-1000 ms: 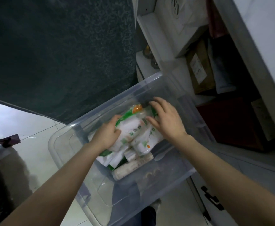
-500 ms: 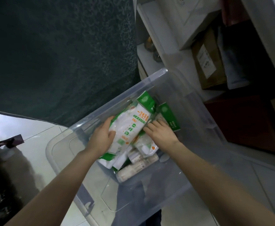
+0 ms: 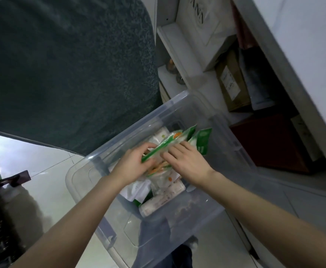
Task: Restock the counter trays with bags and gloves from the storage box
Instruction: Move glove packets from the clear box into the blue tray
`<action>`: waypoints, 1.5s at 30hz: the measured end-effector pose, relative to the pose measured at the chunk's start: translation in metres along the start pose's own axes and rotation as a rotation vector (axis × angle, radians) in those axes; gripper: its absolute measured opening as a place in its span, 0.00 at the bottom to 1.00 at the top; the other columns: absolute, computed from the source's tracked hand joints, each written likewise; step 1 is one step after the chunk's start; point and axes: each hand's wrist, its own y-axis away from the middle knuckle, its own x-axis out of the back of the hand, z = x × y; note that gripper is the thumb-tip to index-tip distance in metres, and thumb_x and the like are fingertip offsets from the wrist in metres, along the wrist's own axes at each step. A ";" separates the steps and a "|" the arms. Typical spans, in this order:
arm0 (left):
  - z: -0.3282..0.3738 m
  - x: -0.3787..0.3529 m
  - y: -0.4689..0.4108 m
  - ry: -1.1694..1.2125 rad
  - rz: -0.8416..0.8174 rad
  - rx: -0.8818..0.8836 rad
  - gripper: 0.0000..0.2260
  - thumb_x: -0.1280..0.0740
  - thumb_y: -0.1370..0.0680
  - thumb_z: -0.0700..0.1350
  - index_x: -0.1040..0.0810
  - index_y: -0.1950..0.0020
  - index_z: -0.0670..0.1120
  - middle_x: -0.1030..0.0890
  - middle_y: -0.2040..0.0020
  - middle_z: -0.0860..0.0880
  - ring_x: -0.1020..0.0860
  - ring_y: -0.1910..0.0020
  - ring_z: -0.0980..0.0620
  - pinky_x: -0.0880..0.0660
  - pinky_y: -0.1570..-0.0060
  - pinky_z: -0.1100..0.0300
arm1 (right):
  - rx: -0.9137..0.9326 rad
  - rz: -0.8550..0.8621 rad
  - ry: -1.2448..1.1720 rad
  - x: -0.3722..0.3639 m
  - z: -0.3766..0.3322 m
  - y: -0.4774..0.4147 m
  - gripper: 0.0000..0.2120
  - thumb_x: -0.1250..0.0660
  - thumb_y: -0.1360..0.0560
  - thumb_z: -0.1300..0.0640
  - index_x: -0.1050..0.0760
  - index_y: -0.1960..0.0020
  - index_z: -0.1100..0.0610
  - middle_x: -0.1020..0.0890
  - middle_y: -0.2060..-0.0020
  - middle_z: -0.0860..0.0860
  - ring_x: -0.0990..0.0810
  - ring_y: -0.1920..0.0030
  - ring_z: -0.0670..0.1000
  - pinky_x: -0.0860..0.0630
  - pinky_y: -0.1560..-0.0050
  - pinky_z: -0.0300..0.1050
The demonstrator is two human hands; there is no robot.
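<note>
L hand [image 3: 137, 163]: fingers curled round near edge of green-white packs [image 3: 201, 141], gripping.
Packs: inside clear storage box [image 3: 135, 125], mid-box, top ends tilted up.
R hand [image 3: 187, 163]: fingers near straight, pressing on same packs, no grip.
Far right: cardboard box [image 3: 233, 84] on shelf.

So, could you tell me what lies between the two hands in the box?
Green-and-white packets lie between the left hand and right hand, both touching them; the head view shows it.
</note>
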 end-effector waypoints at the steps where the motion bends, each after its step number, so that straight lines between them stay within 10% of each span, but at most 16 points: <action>1: 0.007 0.004 0.002 0.008 -0.019 -0.018 0.18 0.30 0.26 0.49 0.29 0.40 0.66 0.19 0.49 0.60 0.21 0.52 0.64 0.22 0.52 0.59 | 0.003 0.016 0.009 0.010 -0.003 0.001 0.23 0.30 0.37 0.66 0.28 0.44 0.57 0.23 0.58 0.52 0.25 0.55 0.55 0.30 0.52 0.48; 7: 0.052 0.023 0.024 -0.068 -0.172 -0.100 0.16 0.30 0.26 0.48 0.24 0.39 0.58 0.17 0.47 0.56 0.19 0.51 0.59 0.21 0.49 0.52 | -0.139 0.059 0.050 0.066 -0.014 0.017 0.41 0.24 0.37 0.52 0.35 0.28 0.57 0.24 0.50 0.55 0.26 0.50 0.57 0.27 0.44 0.53; 11: 0.085 0.023 0.050 -0.083 -0.192 -0.144 0.15 0.29 0.26 0.48 0.26 0.42 0.61 0.17 0.48 0.55 0.19 0.52 0.61 0.21 0.49 0.57 | -0.175 -0.118 0.029 0.098 -0.014 0.038 0.40 0.27 0.34 0.41 0.35 0.29 0.57 0.28 0.32 0.59 0.32 0.30 0.59 0.46 0.26 0.56; 18: 0.137 0.014 0.100 -0.096 -0.153 -0.259 0.11 0.28 0.29 0.53 0.29 0.52 0.58 0.16 0.58 0.62 0.19 0.58 0.62 0.21 0.54 0.50 | -0.170 -0.131 0.000 0.154 -0.034 0.088 0.18 0.32 0.32 0.43 0.23 0.49 0.55 0.21 0.58 0.53 0.21 0.57 0.57 0.25 0.51 0.50; 28: 0.254 -0.036 0.188 -0.445 -0.208 -0.538 0.33 0.29 0.40 0.70 0.35 0.38 0.68 0.22 0.42 0.63 0.23 0.46 0.62 0.21 0.47 0.55 | -0.445 0.006 0.081 0.235 -0.078 0.239 0.18 0.37 0.26 0.45 0.33 0.38 0.47 0.21 0.49 0.49 0.21 0.50 0.55 0.23 0.62 0.50; 34: 0.339 -0.104 0.232 -0.826 0.094 -0.991 0.33 0.31 0.35 0.65 0.34 0.32 0.59 0.24 0.39 0.59 0.27 0.41 0.57 0.29 0.42 0.57 | -0.679 0.118 0.147 0.281 -0.100 0.360 0.16 0.37 0.26 0.42 0.34 0.43 0.48 0.19 0.52 0.49 0.19 0.56 0.55 0.29 0.66 0.46; 39: 0.393 -0.166 0.254 -0.482 0.242 -1.108 0.39 0.30 0.38 0.68 0.34 0.30 0.56 0.27 0.37 0.55 0.29 0.38 0.53 0.31 0.39 0.55 | -0.983 0.244 0.136 0.311 -0.113 0.471 0.14 0.36 0.27 0.43 0.36 0.48 0.49 0.19 0.56 0.48 0.20 0.58 0.55 0.28 0.65 0.48; 45: 0.446 -0.248 0.265 -0.151 -0.101 -1.005 0.59 0.22 0.46 0.64 0.58 0.27 0.69 0.46 0.29 0.69 0.45 0.31 0.66 0.43 0.33 0.58 | -1.210 0.303 0.134 0.333 -0.114 0.580 0.16 0.34 0.28 0.42 0.34 0.46 0.48 0.20 0.55 0.49 0.23 0.58 0.54 0.28 0.64 0.49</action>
